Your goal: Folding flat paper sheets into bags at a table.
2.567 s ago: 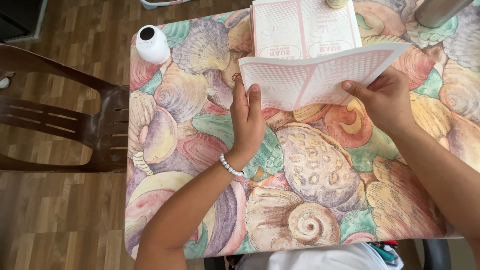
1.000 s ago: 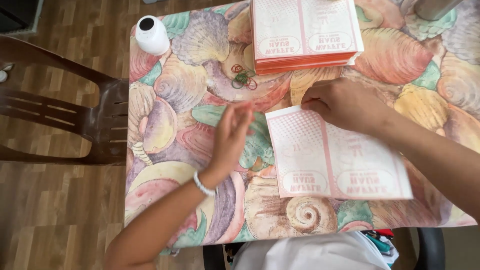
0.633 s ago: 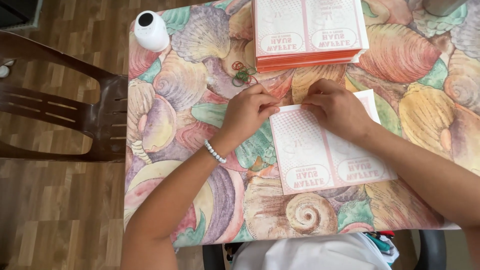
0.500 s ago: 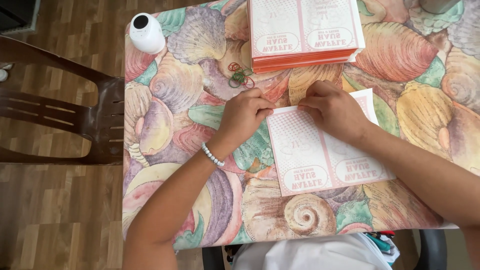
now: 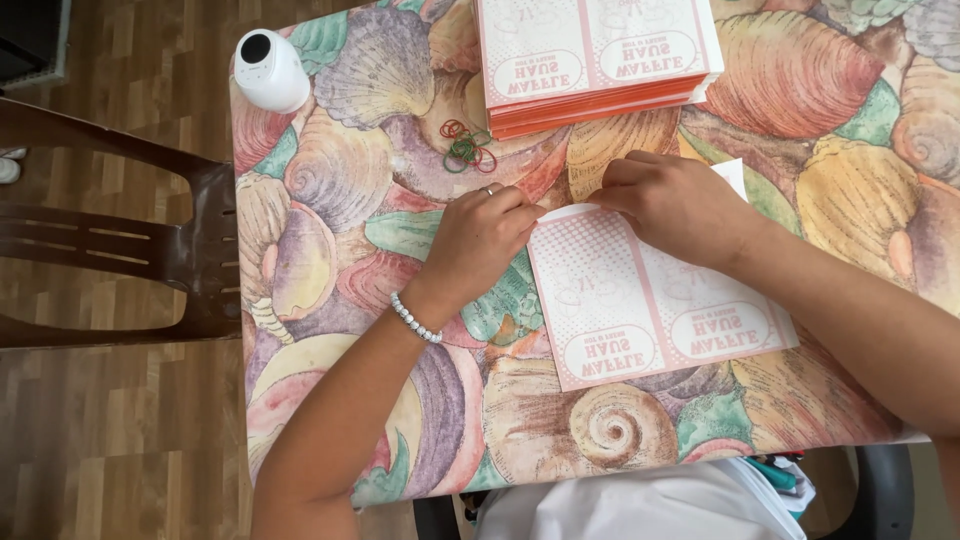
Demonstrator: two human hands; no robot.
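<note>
A pink-and-white printed paper sheet (image 5: 650,300) lies flat on the table with the seashell-pattern cloth (image 5: 340,190). My left hand (image 5: 480,235) pinches the sheet's far left corner; a beaded bracelet is on that wrist. My right hand (image 5: 675,205) presses on the sheet's far edge, fingers curled over it. Just beyond my hands sits a stack of the same printed sheets (image 5: 595,50) with orange edges.
Several coloured rubber bands (image 5: 468,147) lie between the stack and my left hand. A small white bottle-shaped object (image 5: 270,70) stands at the table's far left corner. A dark brown chair (image 5: 110,240) is at the left, on a wood floor.
One sheet was held up in the air, then laid down in front of me. Both hands then came together at its far edge and hold there now.
</note>
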